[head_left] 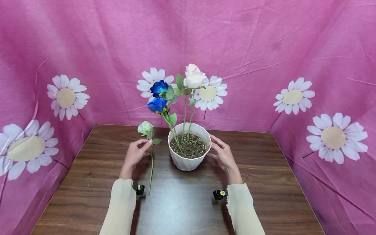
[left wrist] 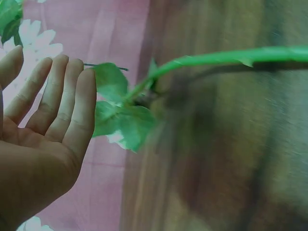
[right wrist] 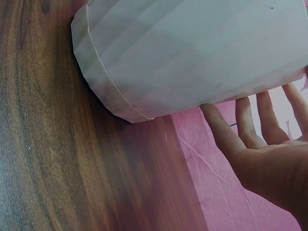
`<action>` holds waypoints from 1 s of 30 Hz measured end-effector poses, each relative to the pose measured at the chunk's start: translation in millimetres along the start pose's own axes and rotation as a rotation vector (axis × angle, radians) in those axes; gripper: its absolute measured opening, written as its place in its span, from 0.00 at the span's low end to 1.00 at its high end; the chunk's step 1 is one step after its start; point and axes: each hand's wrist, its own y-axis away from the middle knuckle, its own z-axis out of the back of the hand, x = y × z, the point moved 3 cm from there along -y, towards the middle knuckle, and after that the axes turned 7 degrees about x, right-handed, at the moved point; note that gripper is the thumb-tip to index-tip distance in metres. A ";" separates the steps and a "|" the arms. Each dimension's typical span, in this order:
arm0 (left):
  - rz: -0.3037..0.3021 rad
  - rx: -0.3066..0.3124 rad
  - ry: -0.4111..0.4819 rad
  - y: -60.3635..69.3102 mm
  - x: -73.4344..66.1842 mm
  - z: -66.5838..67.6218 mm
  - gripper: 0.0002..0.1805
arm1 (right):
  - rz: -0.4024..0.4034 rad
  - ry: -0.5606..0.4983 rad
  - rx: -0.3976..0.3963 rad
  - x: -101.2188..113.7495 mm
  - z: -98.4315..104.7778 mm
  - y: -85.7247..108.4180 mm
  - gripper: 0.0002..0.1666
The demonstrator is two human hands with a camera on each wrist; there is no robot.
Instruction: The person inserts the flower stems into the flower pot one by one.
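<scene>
In the head view, my left hand (head_left: 136,153) is over a pale green-white rose (head_left: 145,128) whose long stem (head_left: 151,176) lies along the table. The left wrist view shows that hand's fingers (left wrist: 55,98) extended and slightly spread, with the rose's leaves (left wrist: 130,122) just beyond them; its bloom is mostly hidden there. My right hand (head_left: 224,155) rests its fingertips against the right side of a white faceted flowerpot (head_left: 183,163). In the right wrist view its fingers (right wrist: 224,130) are fairly straight along the pot's wall. Two blue roses (head_left: 158,104) and white-pink roses (head_left: 194,79) stand in the potting soil (head_left: 194,147).
Dark wood-grain table (head_left: 264,182) lies beneath everything. A pink curtain (head_left: 249,39) printed with large white daisies surrounds its back and sides. The blue roses lean left from the pot, above and near the left hand.
</scene>
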 end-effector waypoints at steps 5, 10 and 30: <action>0.027 -0.017 -0.017 6.0 13.3 0.8 0.21 | -0.002 -0.006 0.005 -0.9 0.1 -0.7 0.31; 0.042 -0.009 -0.018 12.4 23.7 -1.2 0.21 | -0.005 -0.003 -0.006 0.0 -0.7 0.5 0.30; 0.165 -0.010 -0.027 17.8 61.6 -8.6 0.18 | -0.003 0.007 -0.002 2.7 -2.5 1.5 0.31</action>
